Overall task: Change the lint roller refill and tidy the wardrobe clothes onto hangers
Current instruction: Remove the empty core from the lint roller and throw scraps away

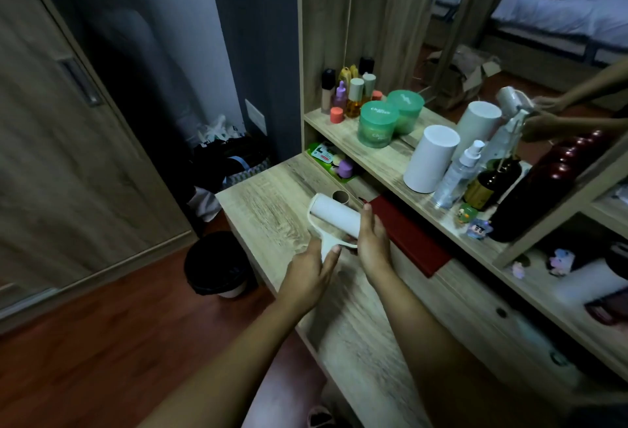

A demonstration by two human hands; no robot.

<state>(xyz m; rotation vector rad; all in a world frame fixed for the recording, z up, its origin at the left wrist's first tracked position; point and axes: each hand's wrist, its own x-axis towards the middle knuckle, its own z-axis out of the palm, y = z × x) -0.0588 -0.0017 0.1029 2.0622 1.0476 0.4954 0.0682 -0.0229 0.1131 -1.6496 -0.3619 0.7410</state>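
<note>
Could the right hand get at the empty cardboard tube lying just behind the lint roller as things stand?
Probably yes. The cardboard tube lies uncovered on the desk, just past the lint roller, with nothing on top of it. But the right hand is pressed against the roll, so it would have to let go first.

- The room is dim, with a cool bluish tone on the wall [176, 36] at upper left.
- The brightest parts are the white cylinder [431, 159] on the shelf and the bedding seen in the mirror [560, 2].
- The black bin [217, 262] and the corner behind it are in deep shadow.
- The wide lens bends straight lines near the edges; the wardrobe door [61, 121] leans strongly.
- The lower right edge and the forearms are soft and smeared.
</note>
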